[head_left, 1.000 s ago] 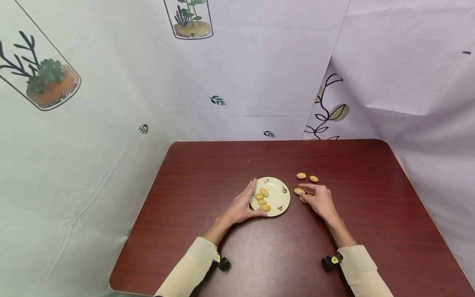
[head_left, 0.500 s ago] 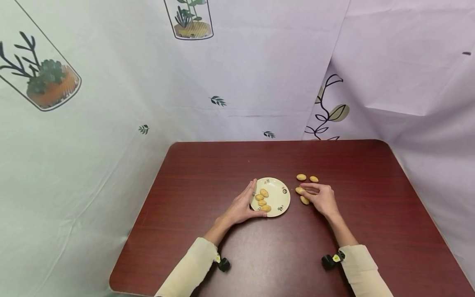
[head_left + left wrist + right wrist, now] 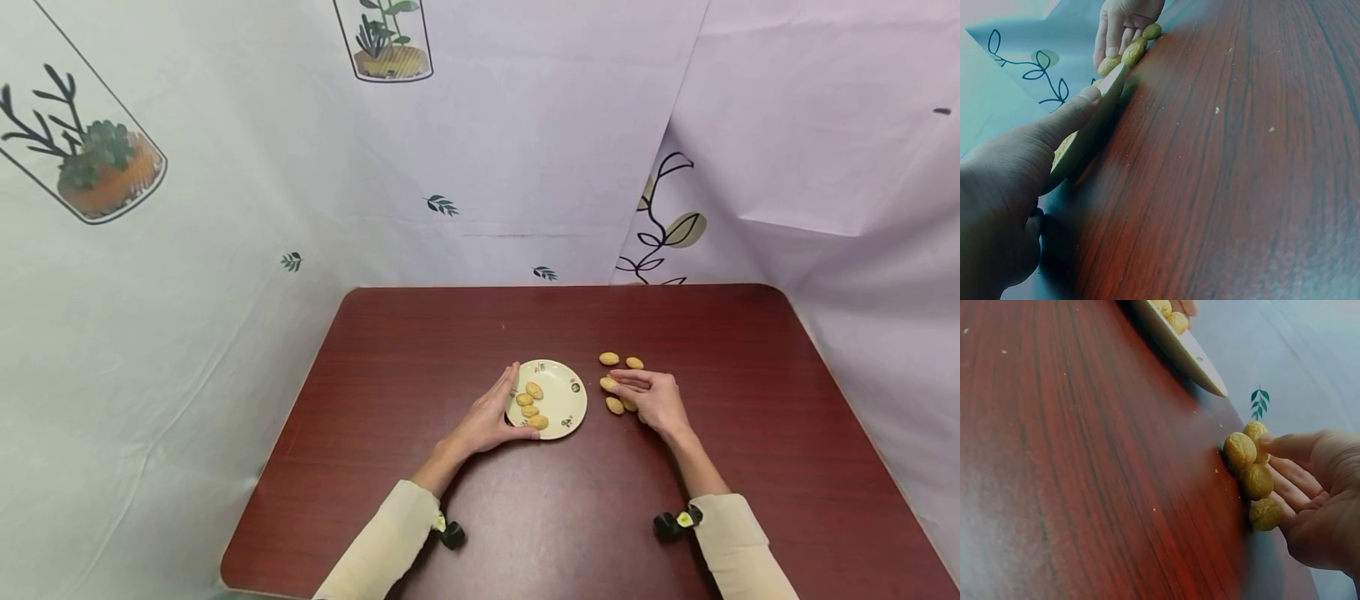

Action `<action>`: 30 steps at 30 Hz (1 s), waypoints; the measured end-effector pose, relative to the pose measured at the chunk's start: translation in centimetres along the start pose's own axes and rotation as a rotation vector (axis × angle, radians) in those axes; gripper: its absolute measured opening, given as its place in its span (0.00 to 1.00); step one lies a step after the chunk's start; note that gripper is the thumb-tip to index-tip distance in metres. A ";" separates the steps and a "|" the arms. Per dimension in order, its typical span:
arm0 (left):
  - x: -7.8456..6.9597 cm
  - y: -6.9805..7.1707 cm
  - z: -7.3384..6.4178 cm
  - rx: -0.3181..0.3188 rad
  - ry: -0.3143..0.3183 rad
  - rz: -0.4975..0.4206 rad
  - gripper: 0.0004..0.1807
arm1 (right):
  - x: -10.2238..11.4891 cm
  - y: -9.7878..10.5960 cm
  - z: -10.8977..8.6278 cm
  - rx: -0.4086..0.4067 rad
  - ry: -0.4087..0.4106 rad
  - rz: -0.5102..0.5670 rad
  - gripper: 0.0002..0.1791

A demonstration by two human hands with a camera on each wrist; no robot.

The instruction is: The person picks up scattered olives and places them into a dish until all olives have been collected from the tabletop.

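left hand [image 3: 486,421] grasping the left rim of a pale round plate [image 3: 564,398], 4 yellow ovals [image 3: 534,390] resting on it, 4 loose ovals [image 3: 609,358] lying beyond on a reddish table [image 3: 405,358], right hand [image 3: 658,405] pinching 1 more oval [image 3: 607,384] among them

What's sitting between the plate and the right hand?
In the head view, past the plate, there's a strip of table, then yellow nut-like pieces, one touching the right hand.

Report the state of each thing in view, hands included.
Plate: face up, bearing four pieces
Left hand: gripping the plate's rim
Right hand: pinching one yellow piece
Yellow piece: lifted or resting, unclear
Other pieces: loose on the table
Backdrop: creased at right
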State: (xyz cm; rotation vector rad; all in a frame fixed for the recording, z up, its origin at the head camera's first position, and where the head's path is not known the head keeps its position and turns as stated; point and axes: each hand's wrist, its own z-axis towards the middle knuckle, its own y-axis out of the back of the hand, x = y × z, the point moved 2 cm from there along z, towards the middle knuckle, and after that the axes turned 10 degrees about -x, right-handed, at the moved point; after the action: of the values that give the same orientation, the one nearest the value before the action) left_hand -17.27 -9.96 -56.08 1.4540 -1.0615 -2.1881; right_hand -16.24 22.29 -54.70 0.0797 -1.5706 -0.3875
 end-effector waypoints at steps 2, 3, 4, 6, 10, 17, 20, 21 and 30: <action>0.0 0.0 0.0 0.001 0.001 0.004 0.71 | 0.1 0.0 0.0 -0.009 0.004 -0.006 0.23; 0.0 0.0 -0.1 0.001 0.001 0.007 0.71 | 0.2 -0.1 0.0 -0.016 0.010 -0.019 0.22; 0.1 0.0 -0.1 0.002 0.001 0.008 0.71 | 0.3 -0.1 0.1 -0.019 0.016 -0.021 0.22; 0.1 0.0 -0.1 0.002 0.002 0.007 0.71 | 0.6 -0.2 0.1 -0.027 0.032 -0.041 0.21; 0.1 0.0 0.0 0.007 0.002 0.005 0.71 | 1.2 -0.8 0.1 -0.019 0.064 -0.027 0.22; 0.0 0.1 0.0 0.005 -0.007 0.013 0.71 | 2.2 -2.4 0.0 -0.021 0.124 0.011 0.18; 0.0 0.0 0.0 0.006 -0.008 0.012 0.71 | 2.6 -3.1 -0.2 -0.013 0.135 0.006 0.17; 0.1 0.0 0.0 0.006 -0.007 0.009 0.71 | 2.7 -3.3 -0.3 -0.008 0.145 -0.001 0.16; 0.0 0.1 0.0 0.016 0.007 0.009 0.71 | 3.0 -5.4 -1.1 0.040 0.193 -0.032 0.15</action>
State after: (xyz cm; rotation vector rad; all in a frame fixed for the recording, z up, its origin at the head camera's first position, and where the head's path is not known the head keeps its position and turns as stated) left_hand -17.25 -10.02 -55.98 1.4600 -1.0829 -2.1719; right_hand -16.30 16.10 -53.43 0.1687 -1.3876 -0.3624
